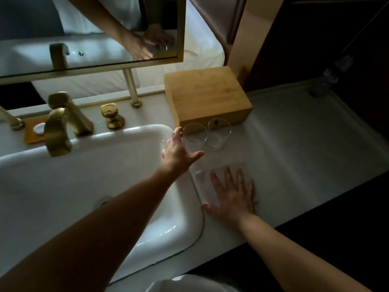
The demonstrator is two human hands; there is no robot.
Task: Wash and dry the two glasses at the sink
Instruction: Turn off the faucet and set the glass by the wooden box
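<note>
Two clear glasses stand upright side by side on the white counter, just right of the sink (147, 135). My left hand (179, 152) reaches across the basin corner and curls around the left glass (194, 138), thumb and fingers spread on either side of it; the glass still rests on the counter. The right glass (219, 133) stands untouched beside it. My right hand (233, 194) lies flat, fingers apart, on a folded white cloth (202, 182) on the counter in front of the glasses.
A wooden box (206, 93) sits right behind the glasses. A gold faucet (57, 133) and gold knob (111, 115) stand at the back of the basin, under a gold-framed mirror (181, 28). An orange soap dish (33, 130) lies at the left.
</note>
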